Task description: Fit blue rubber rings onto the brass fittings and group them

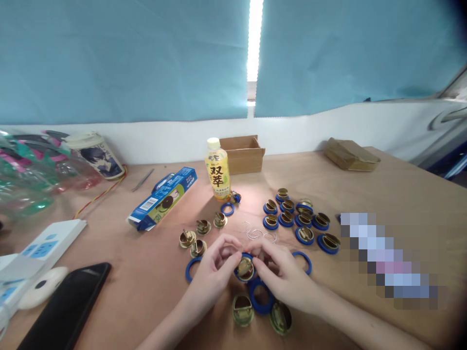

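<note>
Between my two hands, low in the middle of the view, is a brass fitting with a blue ring around it (244, 268). My left hand (218, 262) pinches its left side with thumb and fingers. On its right side my right hand (274, 267) has its thumb and fingers closed on it. A blue ring (261, 297) lies just below, beside two brass fittings (242, 310) near the front. Thin metal rings (255, 232) rest beyond my fingertips. Brass fittings without rings (203, 226) sit to the left; several ringed ones (286, 218) stand at the right.
A yellow bottle (218, 170) stands before an open cardboard box (244, 154). A blue snack box (163, 198), black phone (67, 307), white case (43, 288) and cup (95, 155) are left. A brown package (350, 154) lies back right; a pixelated object (388, 257) is right.
</note>
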The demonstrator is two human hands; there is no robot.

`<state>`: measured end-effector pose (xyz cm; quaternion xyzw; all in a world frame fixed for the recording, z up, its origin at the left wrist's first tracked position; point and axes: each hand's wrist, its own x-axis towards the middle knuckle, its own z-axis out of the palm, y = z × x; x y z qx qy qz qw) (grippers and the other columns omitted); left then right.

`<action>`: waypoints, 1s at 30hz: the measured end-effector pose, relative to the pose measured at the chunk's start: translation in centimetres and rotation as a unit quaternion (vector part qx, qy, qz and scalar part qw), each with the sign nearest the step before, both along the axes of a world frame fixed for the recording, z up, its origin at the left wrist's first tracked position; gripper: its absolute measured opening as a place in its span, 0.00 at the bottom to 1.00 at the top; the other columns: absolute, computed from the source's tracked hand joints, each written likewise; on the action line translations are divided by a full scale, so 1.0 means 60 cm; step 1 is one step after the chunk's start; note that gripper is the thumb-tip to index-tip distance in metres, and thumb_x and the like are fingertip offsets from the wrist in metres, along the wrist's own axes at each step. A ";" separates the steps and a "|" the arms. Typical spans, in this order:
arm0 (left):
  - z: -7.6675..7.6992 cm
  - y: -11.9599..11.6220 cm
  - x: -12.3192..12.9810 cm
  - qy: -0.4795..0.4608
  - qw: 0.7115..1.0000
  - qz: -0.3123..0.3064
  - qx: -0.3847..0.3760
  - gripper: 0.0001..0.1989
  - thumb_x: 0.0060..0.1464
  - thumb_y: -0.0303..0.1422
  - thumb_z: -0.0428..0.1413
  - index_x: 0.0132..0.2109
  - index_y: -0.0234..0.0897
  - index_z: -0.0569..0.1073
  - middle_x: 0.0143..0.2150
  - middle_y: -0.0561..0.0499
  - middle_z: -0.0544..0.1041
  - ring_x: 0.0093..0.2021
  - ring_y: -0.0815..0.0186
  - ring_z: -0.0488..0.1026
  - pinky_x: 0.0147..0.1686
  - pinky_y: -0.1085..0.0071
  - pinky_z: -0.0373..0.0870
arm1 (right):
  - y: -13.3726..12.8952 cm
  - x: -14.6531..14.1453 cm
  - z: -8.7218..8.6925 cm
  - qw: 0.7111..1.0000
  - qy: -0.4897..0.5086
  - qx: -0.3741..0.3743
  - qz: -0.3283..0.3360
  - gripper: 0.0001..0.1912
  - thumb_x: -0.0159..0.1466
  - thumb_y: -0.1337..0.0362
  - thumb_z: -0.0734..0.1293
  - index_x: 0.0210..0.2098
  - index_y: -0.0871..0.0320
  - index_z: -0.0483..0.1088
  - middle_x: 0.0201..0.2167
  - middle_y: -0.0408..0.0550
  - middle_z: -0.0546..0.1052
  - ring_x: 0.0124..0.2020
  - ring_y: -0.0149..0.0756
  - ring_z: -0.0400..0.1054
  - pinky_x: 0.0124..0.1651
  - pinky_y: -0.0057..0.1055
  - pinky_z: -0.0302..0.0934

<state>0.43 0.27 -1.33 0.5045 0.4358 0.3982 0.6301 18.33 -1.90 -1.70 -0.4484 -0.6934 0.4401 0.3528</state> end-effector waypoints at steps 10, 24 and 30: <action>-0.001 -0.001 0.000 -0.003 1.000 0.000 -0.001 0.09 0.51 0.36 0.61 0.37 0.38 0.70 0.27 0.57 0.72 0.28 0.69 0.67 0.30 0.74 0.61 | 0.000 -0.001 0.001 1.000 -0.003 -0.003 0.002 0.08 0.70 0.65 0.59 0.45 0.56 0.68 0.30 0.42 0.70 0.26 0.30 0.63 0.26 0.25 0.57; -0.003 0.000 -0.001 -0.005 1.000 -0.002 -0.001 0.09 0.51 0.36 0.61 0.37 0.38 0.70 0.29 0.56 0.73 0.30 0.67 0.69 0.32 0.73 0.62 | 0.000 0.000 0.001 1.000 -0.015 0.012 0.005 0.08 0.69 0.66 0.59 0.45 0.56 0.68 0.31 0.42 0.70 0.27 0.30 0.64 0.27 0.25 0.58; 0.000 -0.001 -0.001 -0.011 1.000 -0.007 -0.002 0.08 0.52 0.35 0.61 0.37 0.38 0.70 0.28 0.56 0.73 0.30 0.68 0.69 0.31 0.74 0.62 | 0.001 0.003 0.001 0.999 -0.030 0.031 0.009 0.08 0.69 0.66 0.59 0.45 0.55 0.68 0.30 0.41 0.69 0.26 0.30 0.63 0.27 0.25 0.57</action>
